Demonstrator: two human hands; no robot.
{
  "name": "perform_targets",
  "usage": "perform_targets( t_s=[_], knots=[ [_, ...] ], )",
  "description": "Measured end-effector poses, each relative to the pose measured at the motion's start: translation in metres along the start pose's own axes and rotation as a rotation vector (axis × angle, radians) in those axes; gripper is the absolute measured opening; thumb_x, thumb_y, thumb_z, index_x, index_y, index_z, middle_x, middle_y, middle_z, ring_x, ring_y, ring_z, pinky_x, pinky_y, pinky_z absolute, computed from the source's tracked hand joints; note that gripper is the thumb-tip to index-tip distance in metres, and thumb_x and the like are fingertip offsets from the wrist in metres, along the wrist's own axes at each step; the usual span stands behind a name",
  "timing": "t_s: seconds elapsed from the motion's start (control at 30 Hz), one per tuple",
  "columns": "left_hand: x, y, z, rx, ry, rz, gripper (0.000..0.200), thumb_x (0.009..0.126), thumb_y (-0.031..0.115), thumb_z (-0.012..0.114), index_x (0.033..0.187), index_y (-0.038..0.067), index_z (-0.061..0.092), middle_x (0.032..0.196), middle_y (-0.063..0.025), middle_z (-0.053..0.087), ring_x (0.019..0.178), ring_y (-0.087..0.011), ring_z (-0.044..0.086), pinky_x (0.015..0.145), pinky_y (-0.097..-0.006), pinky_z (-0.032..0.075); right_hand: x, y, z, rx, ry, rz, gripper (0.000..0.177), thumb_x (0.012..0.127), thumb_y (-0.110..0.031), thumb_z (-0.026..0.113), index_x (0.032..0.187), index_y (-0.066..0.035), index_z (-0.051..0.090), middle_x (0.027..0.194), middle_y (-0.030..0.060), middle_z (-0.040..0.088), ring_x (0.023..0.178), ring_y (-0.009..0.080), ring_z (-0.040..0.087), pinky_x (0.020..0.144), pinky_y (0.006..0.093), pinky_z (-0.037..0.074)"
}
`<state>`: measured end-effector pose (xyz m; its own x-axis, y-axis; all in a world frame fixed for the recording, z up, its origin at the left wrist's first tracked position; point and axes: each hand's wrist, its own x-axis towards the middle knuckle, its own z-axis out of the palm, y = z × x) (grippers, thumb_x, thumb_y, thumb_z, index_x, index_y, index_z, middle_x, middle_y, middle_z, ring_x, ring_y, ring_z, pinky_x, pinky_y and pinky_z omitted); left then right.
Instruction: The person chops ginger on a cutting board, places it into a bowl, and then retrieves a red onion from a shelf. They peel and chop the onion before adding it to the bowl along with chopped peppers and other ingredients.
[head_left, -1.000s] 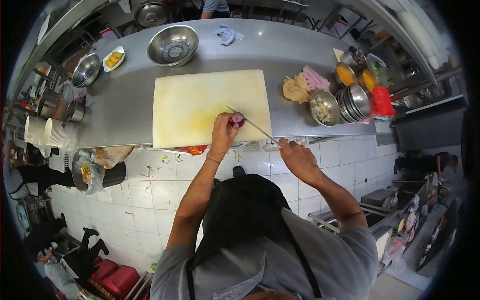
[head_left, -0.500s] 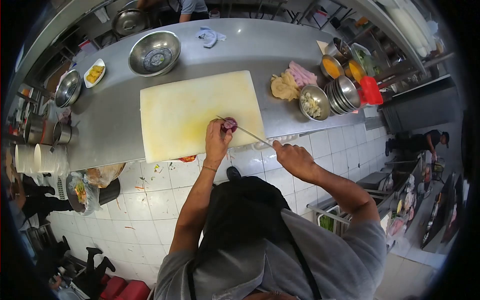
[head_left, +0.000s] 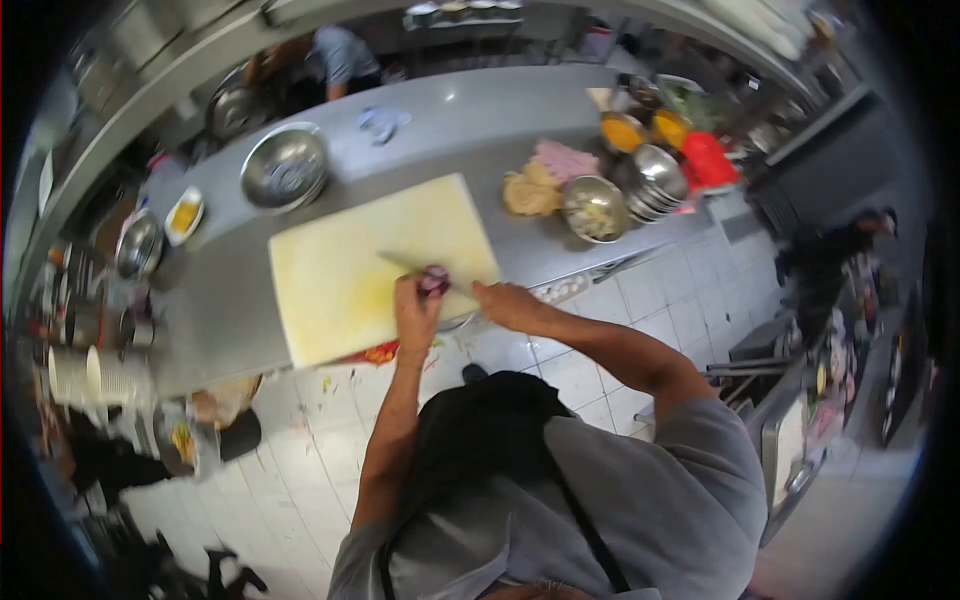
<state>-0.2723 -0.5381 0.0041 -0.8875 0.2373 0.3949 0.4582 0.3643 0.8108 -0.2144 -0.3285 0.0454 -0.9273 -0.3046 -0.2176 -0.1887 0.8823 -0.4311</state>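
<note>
My left hand (head_left: 414, 308) grips a purple-skinned red onion (head_left: 433, 280) near the front right of the cutting board (head_left: 335, 265). In my right hand (head_left: 510, 306) is the handle of a knife (head_left: 400, 261), its blade lying across the onion with the tip pointing far left over the board. Motion smears the blade, so how deep it sits in the onion cannot be made out. The board is white with yellow stains and reaches the counter's near edge.
A metal bowl (head_left: 285, 168) stands behind the board, left of a pale blue cloth (head_left: 382, 123). To the right are a bowl of pale pieces (head_left: 595, 210), stacked bowls (head_left: 655, 180) and a tan cloth (head_left: 532, 192). Another person (head_left: 345, 58) is across the counter.
The knife has slid leftward, with more blade past the onion and my right hand nearer to it. My head view has shifted and turned slightly, blurring the scene.
</note>
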Motion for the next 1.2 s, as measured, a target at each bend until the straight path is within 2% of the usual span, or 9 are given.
perform_targets(
  t_s=[0.1, 0.13, 0.27, 0.37, 0.47, 0.6, 0.73, 0.83, 1.2],
  knots=[
    [-0.003, -0.022, 0.016, -0.058, 0.022, 0.077, 0.046, 0.079, 0.015, 0.076, 0.116, -0.002, 0.055, 0.111, -0.0191, 0.054, 0.106, -0.0343, 0.053, 0.094, -0.0440, 0.044, 0.006, 0.031, 0.030, 0.033, 0.071, -0.058, 0.048, 0.089, -0.016, 0.052, 0.135, -0.001, 0.046, 0.091, 0.0255, 0.067, 0.087, 0.0455, 0.065, 0.074, 0.0549, 0.052],
    [-0.007, -0.035, 0.023, -0.292, -0.026, 0.010, 0.054, 0.079, 0.018, 0.078, 0.121, -0.003, 0.050, 0.115, -0.0187, 0.052, 0.109, -0.0334, 0.051, 0.098, -0.0445, 0.042, 0.004, 0.028, 0.028, 0.130, 0.166, -0.079, 0.045, 0.088, -0.016, 0.054, 0.132, -0.003, 0.050, 0.090, 0.0250, 0.067, 0.087, 0.0455, 0.066, 0.073, 0.0542, 0.052],
    [-0.006, 0.005, 0.010, 0.055, -0.119, -0.041, 0.049, 0.083, 0.009, 0.076, 0.121, -0.003, 0.047, 0.112, -0.0169, 0.052, 0.106, -0.0320, 0.050, 0.098, -0.0424, 0.041, -0.012, -0.012, -0.041, 0.109, 0.295, 0.111, 0.038, 0.089, -0.018, 0.057, 0.125, -0.005, 0.053, 0.092, 0.0246, 0.066, 0.081, 0.0422, 0.068, 0.068, 0.0531, 0.054],
    [-0.014, -0.007, 0.011, 0.030, -0.089, -0.060, 0.047, 0.084, 0.007, 0.074, 0.121, -0.003, 0.046, 0.112, -0.0170, 0.052, 0.105, -0.0319, 0.051, 0.097, -0.0418, 0.041, 0.012, -0.007, -0.051, 0.078, 0.460, 0.138, 0.027, 0.090, -0.011, 0.051, 0.113, -0.004, 0.061, 0.097, 0.0240, 0.067, 0.089, 0.0426, 0.069, 0.075, 0.0537, 0.055],
    [-0.019, -0.019, 0.017, -0.151, -0.018, -0.099, 0.046, 0.085, 0.006, 0.073, 0.120, -0.003, 0.046, 0.113, -0.0175, 0.052, 0.103, -0.0313, 0.051, 0.096, -0.0412, 0.042, 0.062, 0.033, -0.023, -0.091, 0.570, 0.071, 0.024, 0.087, -0.012, 0.057, 0.109, -0.003, 0.061, 0.097, 0.0244, 0.062, 0.079, 0.0396, 0.069, 0.063, 0.0489, 0.055],
    [-0.017, -0.005, 0.015, -0.164, -0.037, -0.142, 0.041, 0.089, 0.003, 0.068, 0.121, -0.004, 0.044, 0.116, -0.0176, 0.052, 0.103, -0.0296, 0.051, 0.093, -0.0393, 0.044, 0.099, 0.046, 0.012, -0.254, 0.799, 0.023, 0.023, 0.086, -0.019, 0.058, 0.100, -0.003, 0.066, 0.106, 0.0176, 0.057, 0.108, 0.0358, 0.057, 0.090, 0.0467, 0.047],
    [-0.016, -0.015, 0.012, -0.120, -0.006, -0.095, 0.039, 0.101, 0.021, 0.056, 0.125, -0.005, 0.041, 0.119, -0.0196, 0.051, 0.102, -0.0300, 0.052, 0.095, -0.0395, 0.044, 0.098, 0.014, 0.005, -0.045, 0.702, -0.128, 0.030, 0.086, -0.018, 0.060, 0.111, -0.002, 0.065, 0.119, 0.0197, 0.055, 0.128, 0.0419, 0.046, 0.104, 0.0513, 0.039],
    [-0.017, -0.033, 0.013, -0.090, 0.100, -0.086, 0.049, 0.105, 0.036, 0.047, 0.128, -0.006, 0.038, 0.120, -0.0219, 0.050, 0.103, -0.0307, 0.053, 0.094, -0.0414, 0.045, 0.110, -0.006, 0.046, 0.032, 0.817, -0.289, 0.033, 0.085, -0.020, 0.062, 0.111, 0.000, 0.064, 0.121, 0.0220, 0.053, 0.126, 0.0423, 0.046, 0.105, 0.0496, 0.040],
    [-0.014, -0.028, 0.007, -0.170, 0.376, -0.307, 0.048, 0.108, 0.034, 0.036, 0.137, -0.004, 0.034, 0.118, -0.0238, 0.053, 0.098, -0.0286, 0.057, 0.083, -0.0370, 0.051, 0.098, -0.019, 0.059, -0.039, 0.772, -0.252, 0.035, 0.082, -0.011, 0.060, 0.113, 0.004, 0.060, 0.116, 0.0211, 0.052, 0.121, 0.0398, 0.049, 0.106, 0.0446, 0.042]
  ],
)
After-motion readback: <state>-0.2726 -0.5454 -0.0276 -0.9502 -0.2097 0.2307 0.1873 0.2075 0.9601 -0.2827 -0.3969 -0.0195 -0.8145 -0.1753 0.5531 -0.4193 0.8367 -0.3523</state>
